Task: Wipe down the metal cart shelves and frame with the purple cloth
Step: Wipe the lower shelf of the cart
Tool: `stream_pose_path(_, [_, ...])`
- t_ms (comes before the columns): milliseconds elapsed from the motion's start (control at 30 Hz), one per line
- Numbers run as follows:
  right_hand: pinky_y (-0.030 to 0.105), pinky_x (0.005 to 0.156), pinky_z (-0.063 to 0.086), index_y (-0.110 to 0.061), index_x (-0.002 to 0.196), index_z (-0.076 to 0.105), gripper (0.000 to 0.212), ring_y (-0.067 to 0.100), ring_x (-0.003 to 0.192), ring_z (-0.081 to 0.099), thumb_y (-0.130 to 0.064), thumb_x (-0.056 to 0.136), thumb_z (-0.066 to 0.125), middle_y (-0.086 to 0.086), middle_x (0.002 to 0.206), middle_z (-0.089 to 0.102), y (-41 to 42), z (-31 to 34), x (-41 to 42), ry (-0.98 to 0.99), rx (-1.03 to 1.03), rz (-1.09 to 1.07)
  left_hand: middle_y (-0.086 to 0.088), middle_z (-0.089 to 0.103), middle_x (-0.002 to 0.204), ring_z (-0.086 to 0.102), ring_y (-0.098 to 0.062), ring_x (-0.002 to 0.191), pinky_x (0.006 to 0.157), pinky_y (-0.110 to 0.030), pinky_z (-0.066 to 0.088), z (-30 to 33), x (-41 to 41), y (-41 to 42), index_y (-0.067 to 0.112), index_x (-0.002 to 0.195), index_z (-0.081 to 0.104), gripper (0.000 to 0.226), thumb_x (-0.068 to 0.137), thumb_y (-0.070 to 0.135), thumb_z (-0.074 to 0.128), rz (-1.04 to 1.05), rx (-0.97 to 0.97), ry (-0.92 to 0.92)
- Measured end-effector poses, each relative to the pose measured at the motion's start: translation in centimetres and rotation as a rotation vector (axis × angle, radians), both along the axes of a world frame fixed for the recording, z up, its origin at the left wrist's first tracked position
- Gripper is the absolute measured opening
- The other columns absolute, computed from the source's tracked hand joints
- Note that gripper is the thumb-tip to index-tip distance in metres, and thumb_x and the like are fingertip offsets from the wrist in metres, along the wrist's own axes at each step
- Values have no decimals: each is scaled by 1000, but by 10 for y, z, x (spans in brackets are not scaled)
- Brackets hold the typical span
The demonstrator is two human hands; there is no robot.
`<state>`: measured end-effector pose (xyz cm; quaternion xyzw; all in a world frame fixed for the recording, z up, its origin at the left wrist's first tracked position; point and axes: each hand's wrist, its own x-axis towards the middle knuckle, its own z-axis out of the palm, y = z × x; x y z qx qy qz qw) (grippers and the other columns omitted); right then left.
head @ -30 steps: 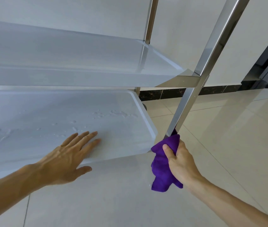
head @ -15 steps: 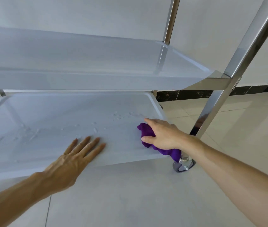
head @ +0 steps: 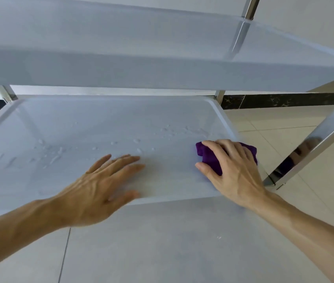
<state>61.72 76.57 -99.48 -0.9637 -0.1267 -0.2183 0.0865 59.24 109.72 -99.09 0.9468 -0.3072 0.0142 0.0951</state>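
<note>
The lower shelf point(head: 80, 123) of the metal cart is a pale tray with water droplets point(head: 49, 154) scattered over it. My right hand point(head: 231, 172) presses the bunched purple cloth point(head: 209, 158) onto the shelf near its right edge, fingers curled over the cloth. My left hand point(head: 100, 186) lies flat on the shelf's front part, fingers straight. The upper shelf point(head: 162, 66) spans the top of the view. A shiny front-right frame post point(head: 315, 144) slants down beside my right hand.
Glossy beige floor tiles point(head: 182, 252) lie below and to the right of the cart. A white wall with a dark marble skirting point(head: 284, 101) stands behind. Rear posts point(head: 219, 97) rise at the shelf's back corners.
My right hand took the cloth off the front-right post and onto the lower shelf, then slid it slightly along the right side. My left hand stayed flat on the shelf.
</note>
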Motion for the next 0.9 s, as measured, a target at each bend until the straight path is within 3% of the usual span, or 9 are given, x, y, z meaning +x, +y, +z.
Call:
stream_pose_path(100, [38, 96, 40, -35, 128, 53, 48, 20, 108, 54, -64, 92, 41, -10, 116, 57, -9, 0, 10, 40, 15, 45, 7, 31, 157, 29, -15, 146, 121, -45, 19, 1, 11, 15, 27, 145, 42, 66, 94, 64, 22, 140, -41, -80])
stream_pose_path(233, [43, 98, 39, -38, 128, 50, 44, 30, 112, 51, -64, 94, 39, 0, 122, 56, -25, 9, 54, 153, 2, -44, 4, 26, 160, 24, -20, 148, 121, -50, 13, 4, 30, 19, 26, 148, 40, 69, 93, 63, 21, 182, 46, -105])
stream_pose_path(333, [50, 100, 39, -26, 129, 49, 45, 40, 112, 50, -58, 97, 41, 15, 123, 55, -18, 10, 97, 197, 84, -233, 2, 26, 160, 24, -23, 147, 121, -53, 12, 7, 47, 6, 24, 149, 37, 70, 95, 63, 18, 230, 21, -112])
stream_pose_path(433, [53, 106, 34, -10, 126, 50, 52, 42, 117, 51, -52, 98, 39, 20, 125, 57, 24, 11, 129, 264, 147, -403, 7, 18, 162, 13, -18, 150, 121, -51, 7, 1, 62, -6, 27, 152, 28, 73, 91, 65, 14, 384, -4, 7])
stream_pose_path(567, [49, 112, 28, -22, 125, 60, 46, 24, 126, 52, -55, 95, 48, 1, 132, 61, 88, -1, 99, 204, 77, 21, 9, 27, 159, 17, -18, 148, 118, -49, 15, -14, 60, -12, 27, 150, 32, 68, 95, 61, 8, 438, -30, -8])
stream_pose_path(633, [49, 116, 27, -24, 124, 63, 45, 17, 127, 52, -56, 93, 51, -7, 132, 62, 94, -5, 67, 196, 87, 286, 8, 31, 157, 21, -19, 147, 117, -49, 17, -15, 59, -12, 27, 148, 35, 69, 92, 60, 12, 441, -38, -26])
stream_pose_path(700, [41, 118, 25, -27, 124, 64, 44, 9, 128, 51, -56, 94, 49, -12, 131, 61, 78, -5, 49, 205, 78, 475, 8, 31, 157, 21, -18, 147, 117, -49, 17, -16, 59, -10, 27, 148, 34, 69, 91, 60, 13, 437, -35, -26])
stream_pose_path(800, [34, 117, 27, -26, 121, 67, 39, 6, 128, 52, -51, 93, 54, -11, 131, 63, 32, 0, 56, 196, 42, 510, 9, 32, 156, 21, -19, 147, 118, -50, 16, -16, 59, -12, 28, 148, 36, 69, 91, 61, 13, 428, -41, -33])
stream_pose_path(900, [36, 113, 33, -22, 124, 66, 40, 17, 130, 51, -47, 95, 53, -3, 135, 60, -11, 5, 91, 201, 71, 243, 9, 33, 156, 22, -20, 147, 119, -50, 15, -16, 58, -15, 27, 148, 37, 68, 92, 59, 16, 441, -51, -39])
